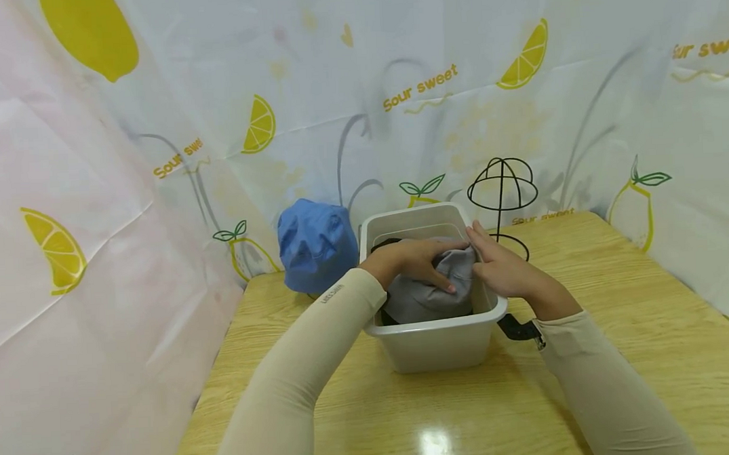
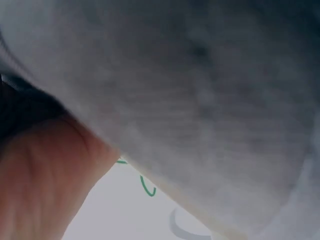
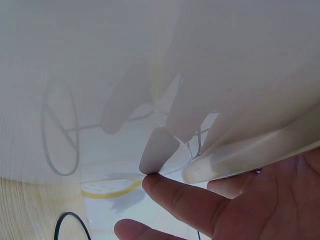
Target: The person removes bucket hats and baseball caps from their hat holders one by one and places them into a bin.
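Note:
A white plastic bin [image 1: 439, 346] stands on the table with a grey cloth cap [image 1: 425, 303] inside; dark items show around the cap's edges. My left hand [image 1: 417, 256] rests on the cap, thumb and forefinger spread straight over it; other fingers are hidden. In the left wrist view, grey fabric [image 2: 200, 100], close and blurred, fills most of the picture. My right hand [image 1: 507, 269] holds the bin's right rim, thumb on the inner side. Its straight fingers [image 3: 185, 200] lie along the glossy outer wall in the right wrist view.
A blue hat [image 1: 316, 243] sits on a stand at the left, beside the bin. Behind my right hand is a bare black wire stand [image 1: 502, 194]. The wooden table [image 1: 587, 279] backs onto a lemon-print cloth [image 1: 333, 66], which also hangs at both sides.

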The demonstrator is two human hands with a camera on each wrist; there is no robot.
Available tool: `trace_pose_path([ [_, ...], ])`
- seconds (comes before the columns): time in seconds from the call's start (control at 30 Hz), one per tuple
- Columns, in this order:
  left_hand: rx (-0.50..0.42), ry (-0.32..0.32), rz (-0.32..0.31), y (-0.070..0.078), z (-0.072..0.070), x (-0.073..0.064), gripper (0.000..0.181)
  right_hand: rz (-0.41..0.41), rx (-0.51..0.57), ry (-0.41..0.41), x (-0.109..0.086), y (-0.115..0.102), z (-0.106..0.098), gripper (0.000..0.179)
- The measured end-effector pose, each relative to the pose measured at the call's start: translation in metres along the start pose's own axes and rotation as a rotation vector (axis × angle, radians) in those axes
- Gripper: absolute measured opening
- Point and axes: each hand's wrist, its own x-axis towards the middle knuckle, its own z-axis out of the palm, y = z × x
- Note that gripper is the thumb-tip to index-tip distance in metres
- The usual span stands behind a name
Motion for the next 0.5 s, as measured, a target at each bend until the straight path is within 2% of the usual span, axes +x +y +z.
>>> trace_pose_path([
  [0.3, 0.136, -0.084, -0.103, 0.0062, 0.0041, 0.0029, 0.104, -0.005, 0.007, -0.001, 0.0006, 0.0026, 0.0001, 0.076],
  [0.5, 0.102, -0.183, -0.164, 0.0088, -0.0008, 0.0015, 0.105, -0.012, 0.009, -0.002, -0.0002, 0.0019, -0.0001, 0.074],
])
